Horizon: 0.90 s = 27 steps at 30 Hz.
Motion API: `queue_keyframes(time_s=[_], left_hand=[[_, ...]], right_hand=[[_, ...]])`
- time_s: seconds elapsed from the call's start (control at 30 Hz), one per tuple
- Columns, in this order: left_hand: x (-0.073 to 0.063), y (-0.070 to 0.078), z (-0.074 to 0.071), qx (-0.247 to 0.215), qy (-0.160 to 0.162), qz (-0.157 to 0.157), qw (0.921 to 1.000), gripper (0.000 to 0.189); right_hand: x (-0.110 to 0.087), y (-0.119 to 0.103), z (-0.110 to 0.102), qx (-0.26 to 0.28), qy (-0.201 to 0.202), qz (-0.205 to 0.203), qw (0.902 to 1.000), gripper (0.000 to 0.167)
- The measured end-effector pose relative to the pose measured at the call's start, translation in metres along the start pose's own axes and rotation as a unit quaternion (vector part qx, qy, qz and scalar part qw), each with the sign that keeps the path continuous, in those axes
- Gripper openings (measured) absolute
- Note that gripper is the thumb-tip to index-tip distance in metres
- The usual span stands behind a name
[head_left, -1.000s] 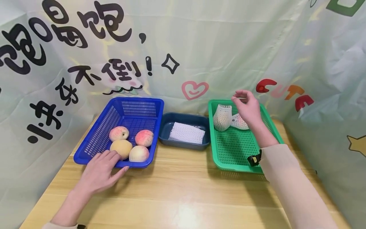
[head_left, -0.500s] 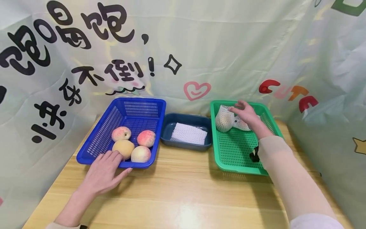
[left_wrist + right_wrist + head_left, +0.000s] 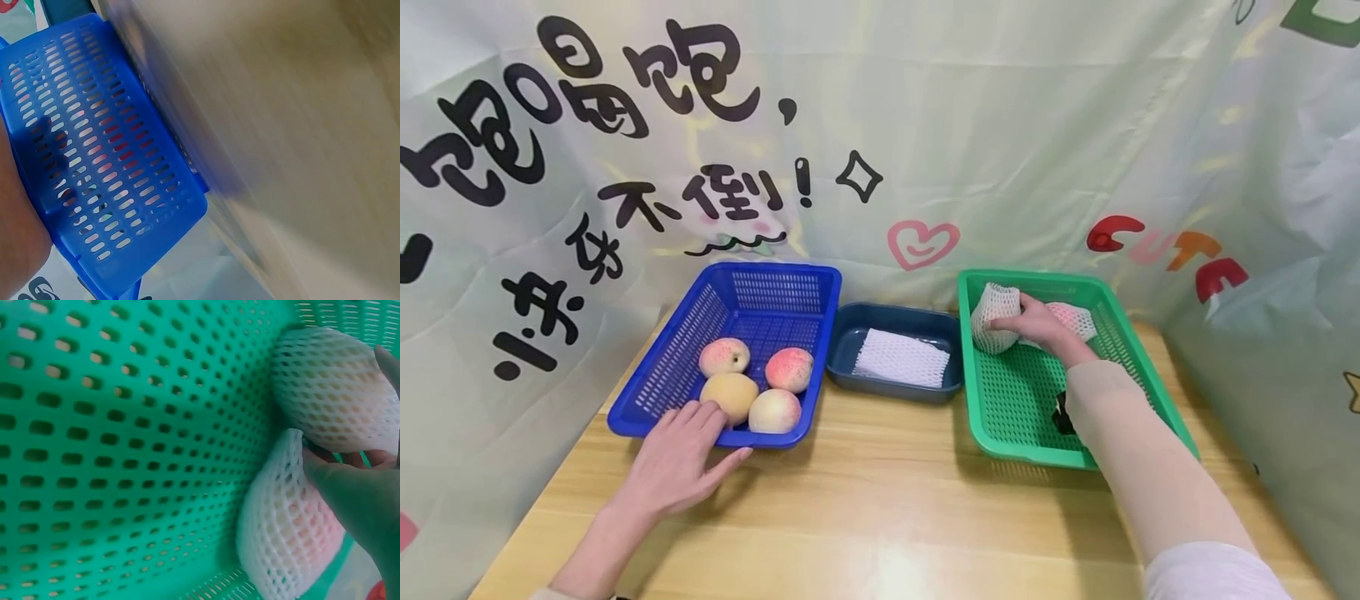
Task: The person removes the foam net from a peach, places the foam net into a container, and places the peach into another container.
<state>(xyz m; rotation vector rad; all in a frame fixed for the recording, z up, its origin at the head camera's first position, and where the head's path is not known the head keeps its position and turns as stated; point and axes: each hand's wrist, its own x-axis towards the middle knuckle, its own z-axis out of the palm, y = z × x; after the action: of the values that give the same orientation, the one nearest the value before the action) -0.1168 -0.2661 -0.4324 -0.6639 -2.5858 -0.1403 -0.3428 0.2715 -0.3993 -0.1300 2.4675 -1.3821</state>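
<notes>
My left hand (image 3: pixel 673 462) holds the near rim of a blue basket (image 3: pixel 655 358). Its fingers bend over the rim beside a yellow peach (image 3: pixel 730 393), and its thumb stays outside. The left wrist view shows the perforated wall of the blue basket (image 3: pixel 100 150). My right hand (image 3: pixel 1041 323) reaches into a green basket (image 3: pixel 977 417), thumb and fingers around a peach in a white foam net (image 3: pixel 992 333). Close by lies a second netted peach (image 3: pixel 1072 318), pinker, partly behind the hand. In the right wrist view, the held peach (image 3: pixel 337 387) sits above the pinker one (image 3: pixel 287 531).
Pinkish peaches (image 3: pixel 725 357) lie around the yellow one in the blue basket. Between the baskets stands a dark blue dish (image 3: pixel 842 367) with white foam net sleeves (image 3: pixel 902 358) in it. A printed cloth (image 3: pixel 1037 125) hangs behind the wooden table (image 3: pixel 880 500).
My right hand has come down from above the green basket onto the left netted peach. My left hand has stayed at the blue basket's rim. The head view has shifted slightly.
</notes>
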Motion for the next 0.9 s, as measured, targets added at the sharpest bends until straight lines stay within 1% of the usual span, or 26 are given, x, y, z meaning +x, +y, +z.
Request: queue_keyframes(time_s=[0.1, 0.23, 0.33, 0.5, 0.67, 0.9], left_hand=[[0.000, 0.001, 0.002, -0.002, 0.003, 0.000, 1.0000, 0.047], [-0.001, 0.000, 0.003, -0.002, 0.003, -0.002, 1.0000, 0.047], [-0.001, 0.000, 0.003, -0.001, 0.003, -0.005, 1.0000, 0.047], [-0.002, -0.001, 0.004, -0.003, 0.003, -0.006, 1.0000, 0.047], [-0.002, 0.000, 0.004, -0.006, 0.007, -0.003, 1.0000, 0.046], [-0.002, 0.000, 0.003, -0.007, 0.016, -0.006, 0.9998, 0.048]], right_hand=[[0.001, 0.005, 0.005, 0.001, -0.003, -0.005, 1.0000, 0.086], [0.004, 0.009, 0.009, -0.005, 0.011, -0.016, 0.9998, 0.087], [0.006, 0.010, 0.011, -0.004, 0.021, -0.018, 0.9996, 0.085], [0.006, 0.012, 0.012, -0.005, 0.024, -0.025, 0.9994, 0.079], [0.003, 0.011, 0.012, -0.013, 0.031, -0.024, 0.9992, 0.075], [-0.001, 0.002, 0.008, -0.027, 0.038, -0.024, 0.9986, 0.080]])
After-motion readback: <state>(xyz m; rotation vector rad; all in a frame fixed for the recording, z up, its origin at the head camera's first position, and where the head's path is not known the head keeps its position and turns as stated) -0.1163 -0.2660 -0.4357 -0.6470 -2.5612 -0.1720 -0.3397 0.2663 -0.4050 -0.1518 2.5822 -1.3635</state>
